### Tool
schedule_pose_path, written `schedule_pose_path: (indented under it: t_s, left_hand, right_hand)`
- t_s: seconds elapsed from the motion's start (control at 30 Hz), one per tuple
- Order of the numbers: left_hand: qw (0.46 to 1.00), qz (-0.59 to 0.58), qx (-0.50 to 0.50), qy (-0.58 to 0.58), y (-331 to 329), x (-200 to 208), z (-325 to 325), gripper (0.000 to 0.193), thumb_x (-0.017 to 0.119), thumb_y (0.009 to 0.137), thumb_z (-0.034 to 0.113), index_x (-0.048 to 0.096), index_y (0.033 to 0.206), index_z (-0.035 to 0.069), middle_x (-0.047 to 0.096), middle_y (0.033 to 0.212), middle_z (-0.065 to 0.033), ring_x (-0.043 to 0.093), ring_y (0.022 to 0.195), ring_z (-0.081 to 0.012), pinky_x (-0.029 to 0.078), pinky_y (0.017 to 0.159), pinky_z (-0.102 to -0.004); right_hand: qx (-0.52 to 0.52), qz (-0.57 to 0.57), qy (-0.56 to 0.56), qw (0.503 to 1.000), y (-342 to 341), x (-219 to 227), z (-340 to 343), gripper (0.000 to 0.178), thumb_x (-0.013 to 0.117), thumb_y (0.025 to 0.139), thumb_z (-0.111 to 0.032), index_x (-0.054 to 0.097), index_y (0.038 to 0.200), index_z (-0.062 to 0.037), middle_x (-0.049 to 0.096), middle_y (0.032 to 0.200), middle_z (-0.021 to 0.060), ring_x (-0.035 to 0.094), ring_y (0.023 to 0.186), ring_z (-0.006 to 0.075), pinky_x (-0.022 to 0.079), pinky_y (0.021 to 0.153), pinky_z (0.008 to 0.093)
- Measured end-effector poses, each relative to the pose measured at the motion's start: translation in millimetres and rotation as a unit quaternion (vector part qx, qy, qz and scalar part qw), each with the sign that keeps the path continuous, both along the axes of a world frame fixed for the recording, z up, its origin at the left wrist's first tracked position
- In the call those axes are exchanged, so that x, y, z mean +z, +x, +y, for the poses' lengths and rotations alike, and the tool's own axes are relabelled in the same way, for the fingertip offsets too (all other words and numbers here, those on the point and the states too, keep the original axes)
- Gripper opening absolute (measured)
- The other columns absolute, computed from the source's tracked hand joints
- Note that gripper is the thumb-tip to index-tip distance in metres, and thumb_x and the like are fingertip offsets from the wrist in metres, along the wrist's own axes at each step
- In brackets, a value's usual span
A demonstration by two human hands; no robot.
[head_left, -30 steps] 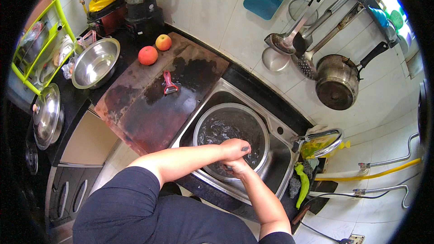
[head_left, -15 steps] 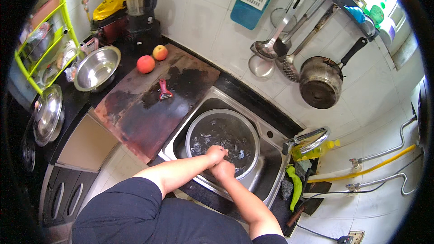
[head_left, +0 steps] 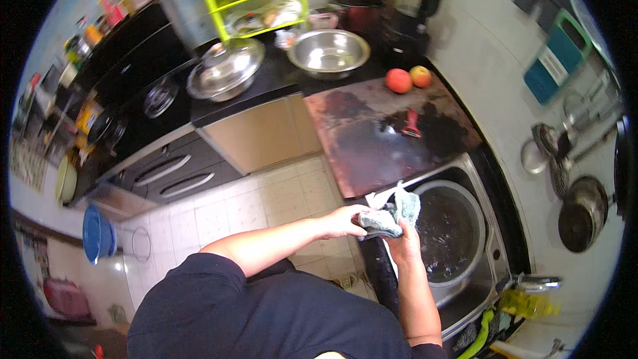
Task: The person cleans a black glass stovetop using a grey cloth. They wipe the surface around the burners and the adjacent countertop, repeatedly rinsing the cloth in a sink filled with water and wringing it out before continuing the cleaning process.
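Both hands are closed on a crumpled, pale green and white cloth [head_left: 407, 205] in front of my body, by the near left corner of the sink. My left hand [head_left: 345, 221] grips its left end. From the right side, my right hand [head_left: 404, 240] pinches it, the thumb showing on top. Beside my right hand, a round metal basin [head_left: 480, 226] of water sits in the steel sink [head_left: 480, 167]. Folds of the cloth hide some of my fingers.
Left of the sink lies a dark-stained board [head_left: 359, 159] with a red peeler [head_left: 412, 123], a red fruit [head_left: 398, 81] and a yellowish-red fruit [head_left: 420, 76]. Behind stand a metal bowl [head_left: 329, 52], a lidded pan [head_left: 226, 70] and a blender [head_left: 415, 0]. The faucet [head_left: 537, 283] is at right.
My hands have moved from over the water basin to the sink's left edge, and a cloth now shows in them. The view has swung left, bringing in the stove and floor.
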State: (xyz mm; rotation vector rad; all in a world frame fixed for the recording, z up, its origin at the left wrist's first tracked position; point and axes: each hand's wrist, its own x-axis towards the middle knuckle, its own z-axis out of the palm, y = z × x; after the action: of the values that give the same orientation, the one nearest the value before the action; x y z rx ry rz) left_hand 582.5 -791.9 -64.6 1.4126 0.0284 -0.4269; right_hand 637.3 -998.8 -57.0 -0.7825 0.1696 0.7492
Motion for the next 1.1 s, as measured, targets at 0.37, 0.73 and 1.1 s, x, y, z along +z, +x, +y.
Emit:
schedule_pose_path:
  t_s: [0.37,0.73,1.1]
  left_hand:
    - [0.947,0.002,0.308,-0.095,-174,26,202,0.03,0.064,0.084,0.012,0.056,0.111,0.003,0.061,0.107,-0.0069,0.056,0.1,-0.0156,0.044,0.088,-0.0302]
    - [0.89,0.051,0.452,-0.029,-378,19,377,0.027,0.059,0.089,0.023,0.059,0.108,0.004,0.063,0.093,-0.0024,0.058,0.084,-0.0125,0.047,0.075,-0.0291]
    - [0.751,0.013,0.659,0.041,-456,-10,490,0.042,0.044,0.096,0.039,0.058,0.108,0.001,0.063,0.096,-0.0039,0.057,0.088,-0.013,0.044,0.079,-0.028]
  right_hand:
    - [0.315,-0.119,-0.141,0.931,-90,37,254,0.044,0.053,0.092,-0.025,0.041,0.13,-0.0059,0.051,0.124,0.0086,0.049,0.114,0.0233,0.039,0.095,0.0433]
    - [0.519,-0.067,0.001,0.852,-249,33,506,0.039,0.05,0.092,-0.023,0.043,0.127,-0.0061,0.053,0.123,0.0084,0.049,0.115,0.0235,0.035,0.1,0.0414]
    - [0.466,-0.327,-0.115,0.814,-235,4,649,0.03,0.047,0.096,-0.028,0.051,0.114,-0.0037,0.057,0.106,0.0035,0.051,0.097,0.0124,0.04,0.088,0.028]
